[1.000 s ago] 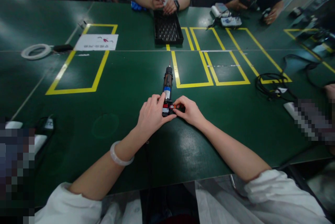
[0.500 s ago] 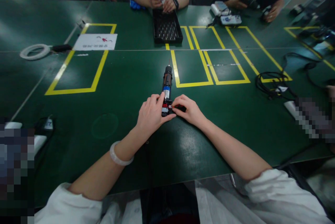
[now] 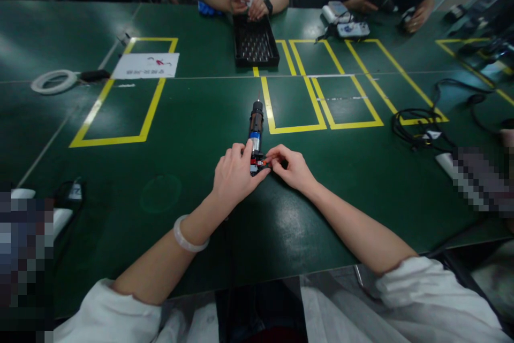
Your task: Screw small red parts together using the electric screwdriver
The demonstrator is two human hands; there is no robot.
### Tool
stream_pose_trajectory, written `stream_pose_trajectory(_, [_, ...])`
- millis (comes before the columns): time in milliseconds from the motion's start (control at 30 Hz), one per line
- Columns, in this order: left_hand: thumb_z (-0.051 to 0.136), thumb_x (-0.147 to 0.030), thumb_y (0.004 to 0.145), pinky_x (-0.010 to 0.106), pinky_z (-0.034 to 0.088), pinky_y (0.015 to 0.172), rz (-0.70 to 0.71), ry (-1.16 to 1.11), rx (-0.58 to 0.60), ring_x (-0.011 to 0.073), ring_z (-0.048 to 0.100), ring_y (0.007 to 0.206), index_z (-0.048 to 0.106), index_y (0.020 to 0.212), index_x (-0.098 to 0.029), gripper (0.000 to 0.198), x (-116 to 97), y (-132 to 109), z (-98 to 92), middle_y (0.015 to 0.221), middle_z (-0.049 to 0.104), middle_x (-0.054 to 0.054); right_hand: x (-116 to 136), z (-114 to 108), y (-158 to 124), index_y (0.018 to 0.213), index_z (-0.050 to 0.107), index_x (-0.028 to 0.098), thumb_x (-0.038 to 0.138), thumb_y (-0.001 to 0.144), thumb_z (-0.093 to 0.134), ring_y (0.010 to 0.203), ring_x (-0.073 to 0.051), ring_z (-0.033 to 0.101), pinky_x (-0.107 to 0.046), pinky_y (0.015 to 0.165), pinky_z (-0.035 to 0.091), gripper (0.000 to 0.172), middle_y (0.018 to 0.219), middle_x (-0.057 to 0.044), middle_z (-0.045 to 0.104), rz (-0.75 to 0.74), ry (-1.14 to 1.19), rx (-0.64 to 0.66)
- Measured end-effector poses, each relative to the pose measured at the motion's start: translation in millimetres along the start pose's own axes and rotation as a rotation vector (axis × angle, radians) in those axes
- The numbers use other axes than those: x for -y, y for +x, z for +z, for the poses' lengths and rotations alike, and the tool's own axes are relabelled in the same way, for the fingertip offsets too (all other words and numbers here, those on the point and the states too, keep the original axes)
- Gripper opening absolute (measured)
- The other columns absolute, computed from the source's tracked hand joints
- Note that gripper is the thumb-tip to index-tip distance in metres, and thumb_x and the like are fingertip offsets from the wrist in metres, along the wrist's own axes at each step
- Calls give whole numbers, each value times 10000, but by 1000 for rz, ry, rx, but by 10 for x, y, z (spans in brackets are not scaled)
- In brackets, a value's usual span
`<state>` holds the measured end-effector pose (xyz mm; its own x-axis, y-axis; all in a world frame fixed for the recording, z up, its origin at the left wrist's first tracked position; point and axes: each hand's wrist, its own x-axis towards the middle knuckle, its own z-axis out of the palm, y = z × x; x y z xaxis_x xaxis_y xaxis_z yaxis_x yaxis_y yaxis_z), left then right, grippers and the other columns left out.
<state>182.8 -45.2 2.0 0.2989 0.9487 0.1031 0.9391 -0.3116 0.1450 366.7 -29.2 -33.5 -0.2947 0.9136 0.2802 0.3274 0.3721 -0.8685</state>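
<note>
On the green table in front of me lies an electric screwdriver without its shell (image 3: 255, 123), its thin bit pointing away from me. It has a black nose, a brownish section, a blue and silver motor body, and red and black parts at the near end. My left hand (image 3: 235, 172) is closed round that near end, thumb below and fingers along its left side. My right hand (image 3: 289, 165) pinches at the right side of the near end, where a short stretch of red-orange wire (image 3: 266, 161) shows at the fingertips. The fingers partly hide the wire and small parts.
A black tray (image 3: 257, 59) of small metal pieces stands across the table before a co-worker. Yellow tape outlines mark the tabletop. A white sheet (image 3: 165, 66) and a white ring-shaped coil (image 3: 54, 82) lie left, a black cable coil (image 3: 417, 129) right.
My right fingertips have shifted slightly up and right, and more red-orange wire shows beside them. My left hand keeps its hold on the screwdriver, which stays in place.
</note>
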Motion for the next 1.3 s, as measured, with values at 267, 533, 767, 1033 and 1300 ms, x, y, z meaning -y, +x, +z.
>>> stream_pose_trajectory(267, [539,-488,897,380,458,807,-40,110,-2,307,580,1010,375,1498,-189,691,89,15,-49,1198,549,151,-35,34,-23,1066,573,196,93,825,525,826,-137,661,-287,773,521,267,1014,-52,703,-63,83,80])
stream_pose_trajectory(533, [432,-568,935,412,486,797,-131,192,54,342,561,1045,345,1511,-164,709,590,-93,-218,1255,508,197,-110,27,-20,1146,555,189,109,850,524,769,-115,613,-270,749,503,308,1011,-53,676,-24,130,88])
stream_pose_trajectory(767, [373,-635,928,530,490,885,-357,173,72,417,499,1173,324,1517,-149,766,1470,-91,-348,1352,439,241,-97,22,-21,1172,551,205,131,872,541,770,-109,603,-266,753,501,309,994,-35,667,-14,113,106])
stream_pose_trajectory(1033, [393,-647,895,541,454,919,-585,160,90,376,478,1143,347,1498,-169,772,2386,-70,-446,1379,422,215,-79,13,-20,1192,542,200,132,885,530,763,-112,597,-270,761,498,315,960,-28,667,-17,96,136])
stream_pose_trajectory(1300, [527,-457,866,512,488,867,-577,176,-182,338,531,1077,523,1316,-131,555,2334,-145,-379,1321,493,202,-65,9,-13,1186,550,194,134,879,534,784,-118,608,-270,769,497,313,945,-28,677,-4,88,142])
